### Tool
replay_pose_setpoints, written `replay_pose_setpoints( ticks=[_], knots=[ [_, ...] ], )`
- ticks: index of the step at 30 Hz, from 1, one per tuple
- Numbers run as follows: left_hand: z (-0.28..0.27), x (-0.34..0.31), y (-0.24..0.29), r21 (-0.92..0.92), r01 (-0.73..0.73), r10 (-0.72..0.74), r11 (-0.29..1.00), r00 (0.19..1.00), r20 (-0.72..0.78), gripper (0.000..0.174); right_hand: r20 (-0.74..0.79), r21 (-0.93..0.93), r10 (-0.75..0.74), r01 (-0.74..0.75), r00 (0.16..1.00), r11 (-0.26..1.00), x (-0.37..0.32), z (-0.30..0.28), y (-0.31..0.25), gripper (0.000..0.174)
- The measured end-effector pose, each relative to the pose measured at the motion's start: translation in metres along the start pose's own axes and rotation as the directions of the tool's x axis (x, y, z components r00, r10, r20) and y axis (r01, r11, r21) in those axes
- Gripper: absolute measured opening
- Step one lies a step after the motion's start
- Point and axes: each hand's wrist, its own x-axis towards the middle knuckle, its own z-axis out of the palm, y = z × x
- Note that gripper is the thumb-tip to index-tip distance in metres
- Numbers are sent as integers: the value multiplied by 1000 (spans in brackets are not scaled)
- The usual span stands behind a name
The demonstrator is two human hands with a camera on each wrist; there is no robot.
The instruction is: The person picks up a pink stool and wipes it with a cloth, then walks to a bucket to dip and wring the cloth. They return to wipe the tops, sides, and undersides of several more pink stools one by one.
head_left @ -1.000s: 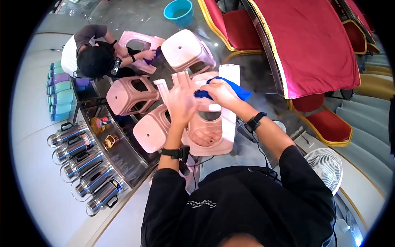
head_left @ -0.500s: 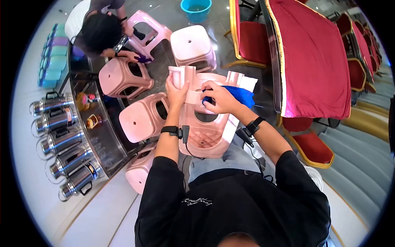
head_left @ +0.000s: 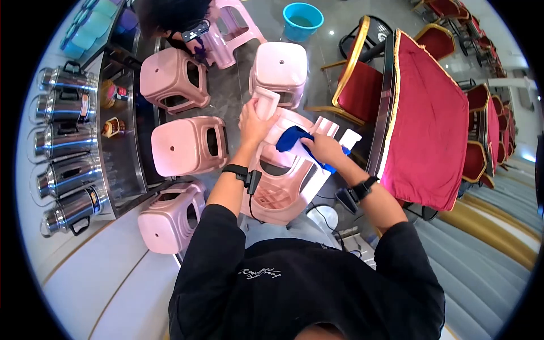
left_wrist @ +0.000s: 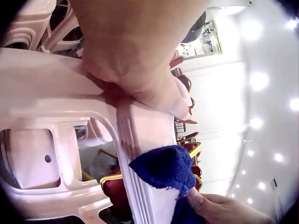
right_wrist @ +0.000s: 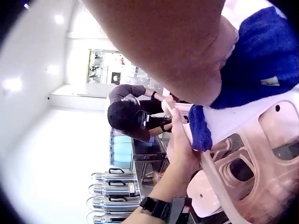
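Note:
A pink plastic stool (head_left: pixel 277 195) lies tipped in front of the person's lap, its legs pointing away. The left hand (head_left: pixel 256 122) grips one leg near its end; in the right wrist view this left hand (right_wrist: pixel 182 144) has its thumb along the leg. The right hand (head_left: pixel 327 150) pinches a blue cloth (head_left: pixel 292 137) that lies against the stool between its legs. In the left wrist view the blue cloth (left_wrist: pixel 166 168) covers part of a ribbed leg, and the right hand's thumb and fingers (left_wrist: pixel 198 198) hold its lower edge.
Several pink stools (head_left: pixel 190 146) stand at the left and one (head_left: pixel 280 65) ahead. Another person (right_wrist: pixel 124 114) handles a stool at the upper left. Steel flasks (head_left: pixel 65 187) line a shelf at far left. A blue bucket (head_left: pixel 303 22) stands ahead; a red-covered table (head_left: pixel 428 124) is at the right.
The head view has shifted. The left hand still grips the leg, which is now more tilted. The right hand has moved with the cloth, which is more spread out over the stool.

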Motion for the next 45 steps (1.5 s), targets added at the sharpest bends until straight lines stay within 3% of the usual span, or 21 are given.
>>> replay_pose_setpoints(
  ticks=[2,3,4,5,6,7,8,10,11,12,14,15,16,18,19,20,21,26,32,39,45],
  knots=[
    [2,-2,4,6,5,-5,1000,1000,-15,90,-233,351,26,60,972,935,8,8,3,60],
    [6,-2,0,35,-6,8,999,999,-41,88,-195,547,133,-5,972,837,6,-4,-6,54],
    [11,-4,-3,67,-15,19,998,998,-65,86,-302,701,33,198,953,685,19,0,-1,53],
    [8,-3,2,35,19,-18,999,999,-28,87,-261,924,22,243,965,296,32,0,-6,54],
    [8,-4,1,41,15,-14,999,999,-29,86,-224,963,-5,221,974,-153,35,-8,-22,55],
    [8,-3,1,45,11,-9,999,999,-32,86,-163,920,-193,78,968,-385,30,-22,-29,61],
    [9,-3,0,50,8,-6,999,999,-35,85,-145,880,-305,-19,941,-475,31,-29,-30,55],
    [8,-1,-2,-23,27,-27,999,1000,-4,87,-103,955,-402,-22,910,-294,28,-35,-39,48],
    [12,0,-8,-38,6,-7,999,1000,-19,87,-13,997,-398,-17,918,-72,36,-25,-26,41],
    [14,1,-10,-56,-18,16,998,999,-33,87,68,951,-415,67,907,301,43,-20,-17,34],
    [15,0,-10,-56,-18,16,998,999,-38,88,-157,515,-536,532,830,673,46,2,-11,29],
    [12,-1,-6,-58,-18,15,998,999,-40,88,-295,358,-521,598,801,717,43,13,-13,43],
    [10,-1,-3,-60,30,-31,998,1000,-6,91,-390,333,-449,577,804,746,44,27,-15,60],
    [-1,0,9,-59,127,-123,990,990,63,97,-379,442,-148,319,914,839,14,16,-53,74],
    [-7,3,14,-49,145,-138,988,984,112,100,-386,270,-162,279,908,922,10,10,-65,75],
    [-14,6,19,-37,161,-153,986,975,161,102,-210,97,-126,149,970,984,14,4,-74,75],
    [-17,8,21,-22,177,-168,984,963,213,105,-185,59,-120,133,975,989,26,6,-78,70],
    [-2,4,11,24,159,-160,987,983,88,107,-47,-1,-108,108,993,994,48,5,-90,58],
    [17,-5,20,65,61,-59,996,998,-31,99,104,-226,-113,134,988,965,23,-12,-51,78],
    [3,3,13,-1,86,-86,996,996,-27,92,183,-484,-154,225,971,846,-12,-27,6,85],
    [14,8,-11,-7,84,-84,996,983,-163,89,-306,-248,-326,255,895,934,-5,32,-2,72]
  ],
)
